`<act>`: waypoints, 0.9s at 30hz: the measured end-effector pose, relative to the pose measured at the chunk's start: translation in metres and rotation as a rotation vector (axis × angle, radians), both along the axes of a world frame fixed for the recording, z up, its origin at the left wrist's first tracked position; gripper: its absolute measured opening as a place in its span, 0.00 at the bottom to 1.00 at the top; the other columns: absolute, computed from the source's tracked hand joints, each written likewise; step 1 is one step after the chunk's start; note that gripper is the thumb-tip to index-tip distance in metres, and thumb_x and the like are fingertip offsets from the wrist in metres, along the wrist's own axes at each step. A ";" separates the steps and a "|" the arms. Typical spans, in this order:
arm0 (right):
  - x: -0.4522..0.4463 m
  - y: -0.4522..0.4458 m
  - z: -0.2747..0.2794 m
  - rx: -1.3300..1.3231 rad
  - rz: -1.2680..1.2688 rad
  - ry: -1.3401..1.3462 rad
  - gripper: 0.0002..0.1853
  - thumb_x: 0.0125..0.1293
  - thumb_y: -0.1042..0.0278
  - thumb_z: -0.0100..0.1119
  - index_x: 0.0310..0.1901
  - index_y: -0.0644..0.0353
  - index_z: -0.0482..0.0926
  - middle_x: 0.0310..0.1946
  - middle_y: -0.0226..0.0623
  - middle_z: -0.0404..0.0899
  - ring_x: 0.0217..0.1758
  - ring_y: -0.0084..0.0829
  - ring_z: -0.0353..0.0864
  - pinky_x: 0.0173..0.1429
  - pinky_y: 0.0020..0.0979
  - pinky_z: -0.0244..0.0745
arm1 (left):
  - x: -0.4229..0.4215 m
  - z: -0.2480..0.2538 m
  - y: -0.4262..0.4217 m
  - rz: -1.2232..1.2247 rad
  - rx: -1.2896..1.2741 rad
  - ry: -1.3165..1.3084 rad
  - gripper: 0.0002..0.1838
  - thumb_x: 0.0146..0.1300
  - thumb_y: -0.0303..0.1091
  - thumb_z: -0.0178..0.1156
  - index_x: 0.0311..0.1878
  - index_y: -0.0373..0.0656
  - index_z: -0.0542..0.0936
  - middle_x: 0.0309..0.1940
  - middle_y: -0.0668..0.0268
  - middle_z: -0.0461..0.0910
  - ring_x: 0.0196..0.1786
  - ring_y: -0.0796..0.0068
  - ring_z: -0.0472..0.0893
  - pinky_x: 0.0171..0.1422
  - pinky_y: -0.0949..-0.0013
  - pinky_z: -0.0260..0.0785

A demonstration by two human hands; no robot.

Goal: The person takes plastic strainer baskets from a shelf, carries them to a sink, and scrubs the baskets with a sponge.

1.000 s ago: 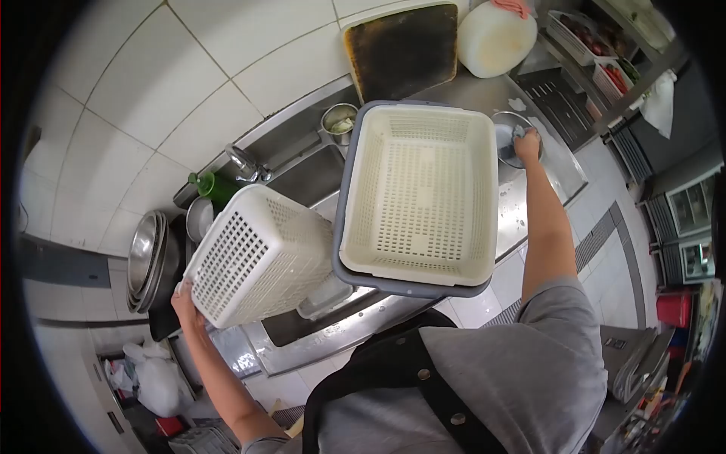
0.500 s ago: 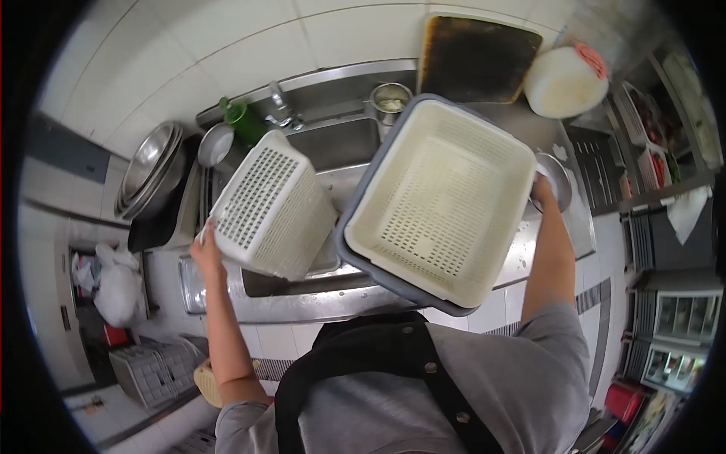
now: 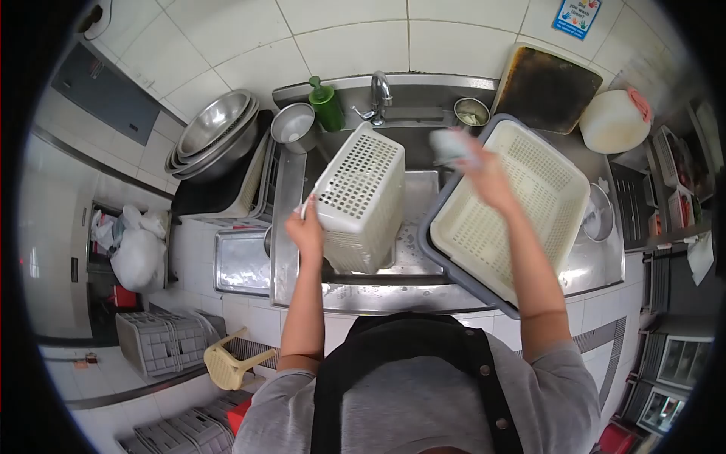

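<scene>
My left hand point(image 3: 305, 228) grips the rim of a white perforated plastic basket point(image 3: 361, 200), which is tipped on its side over the steel sink point(image 3: 420, 250). My right hand point(image 3: 490, 180) is raised, smeared by motion, and closed around a pale, cloth-like wad point(image 3: 452, 147) whose exact kind is too blurred to tell. Below my right forearm lies a cream perforated basket point(image 3: 548, 178), nested inside a grey plastic tub point(image 3: 437, 240). That pair rests on the sink's right side and overhangs the front edge.
Behind the sink stand a faucet point(image 3: 380, 98), a green pump bottle point(image 3: 327, 106) and small metal pots. Steel bowls point(image 3: 215, 136) are stacked at left. A metal bowl point(image 3: 597, 213) sits right of the tub. A scorched board point(image 3: 548, 89) leans on the wall.
My right hand has left the metal bowl at the right and swung left across the cream basket, carrying the pale wad. The view has shifted; my left hand still grips the white basket.
</scene>
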State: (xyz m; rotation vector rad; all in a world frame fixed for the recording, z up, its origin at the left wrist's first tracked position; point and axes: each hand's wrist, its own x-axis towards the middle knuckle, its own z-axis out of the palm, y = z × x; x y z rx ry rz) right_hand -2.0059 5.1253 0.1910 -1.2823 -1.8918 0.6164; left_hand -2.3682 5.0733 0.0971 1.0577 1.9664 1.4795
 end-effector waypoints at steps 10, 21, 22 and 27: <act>-0.214 0.054 -0.096 0.141 0.007 -0.221 0.22 0.61 0.72 0.54 0.59 0.63 0.68 0.54 0.60 0.72 0.59 0.55 0.70 0.68 0.47 0.61 | -0.013 -0.014 -0.002 -0.031 0.183 -0.095 0.18 0.67 0.39 0.60 0.34 0.28 0.79 0.26 0.64 0.79 0.29 0.81 0.73 0.32 0.73 0.67; -0.261 -0.006 -0.078 0.069 -0.073 -0.452 0.28 0.56 0.71 0.55 0.60 0.70 0.67 0.61 0.67 0.63 0.67 0.60 0.60 0.70 0.59 0.52 | -0.012 -0.033 -0.004 -0.004 0.161 -0.187 0.17 0.68 0.38 0.60 0.39 0.28 0.79 0.29 0.63 0.80 0.30 0.79 0.75 0.36 0.74 0.69; -0.244 0.018 -0.088 0.195 -0.242 -0.527 0.27 0.54 0.72 0.54 0.58 0.69 0.70 0.58 0.64 0.66 0.64 0.59 0.63 0.66 0.61 0.57 | -0.008 -0.016 -0.010 0.017 0.135 -0.208 0.16 0.68 0.36 0.59 0.40 0.28 0.79 0.30 0.62 0.81 0.30 0.78 0.75 0.37 0.74 0.70; -0.211 0.052 -0.087 0.112 -0.212 -0.384 0.20 0.57 0.73 0.52 0.52 0.69 0.71 0.41 0.58 0.75 0.48 0.54 0.73 0.53 0.52 0.65 | -0.005 -0.004 -0.015 -0.017 0.207 -0.299 0.14 0.68 0.35 0.59 0.40 0.28 0.80 0.32 0.61 0.81 0.32 0.77 0.76 0.39 0.73 0.70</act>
